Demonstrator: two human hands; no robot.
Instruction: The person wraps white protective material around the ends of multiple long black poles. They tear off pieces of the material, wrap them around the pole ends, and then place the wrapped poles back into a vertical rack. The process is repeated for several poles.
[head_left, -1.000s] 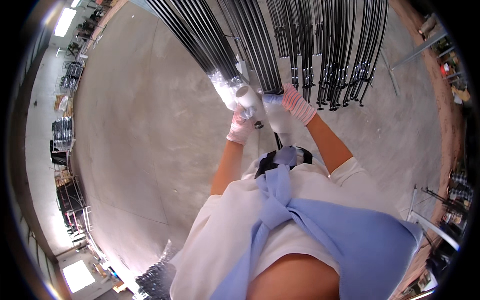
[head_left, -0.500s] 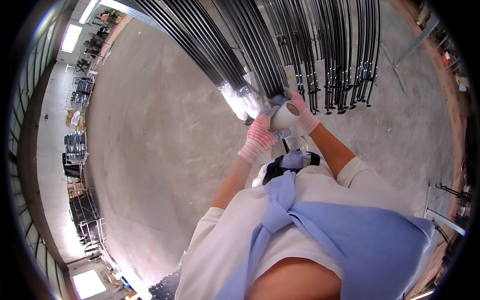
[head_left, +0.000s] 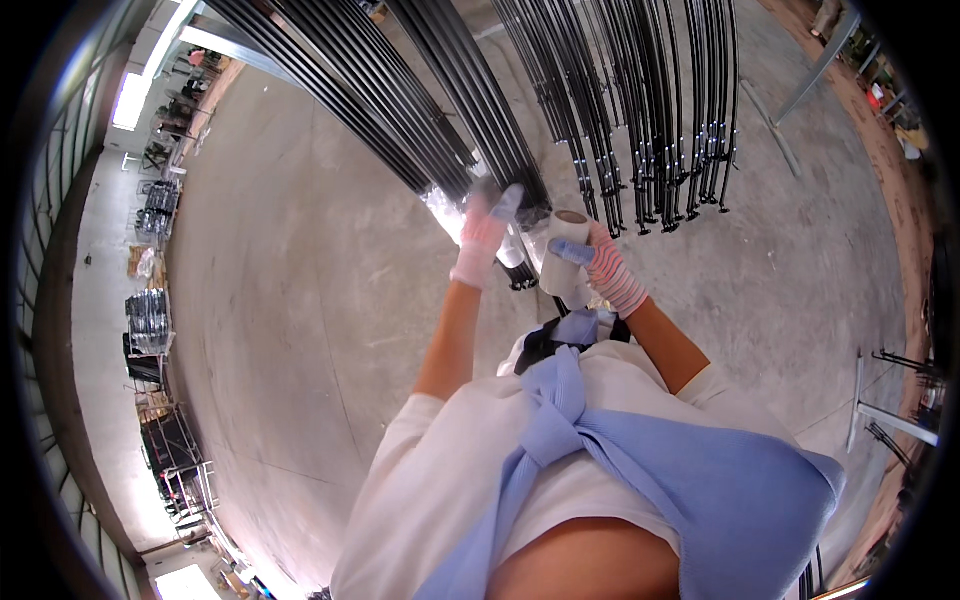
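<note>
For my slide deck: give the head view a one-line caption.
Gloved left hand on a wrapped bundle of black rods, right hand holding a roll of film.

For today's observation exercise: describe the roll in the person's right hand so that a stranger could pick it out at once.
Start at the bundles of long black tubes above the concrete floor. At their near ends, the gloved right hand holds a roll of clear film. It is short, pale and cylindrical with a hollow core; everything around it is long and black.
</note>
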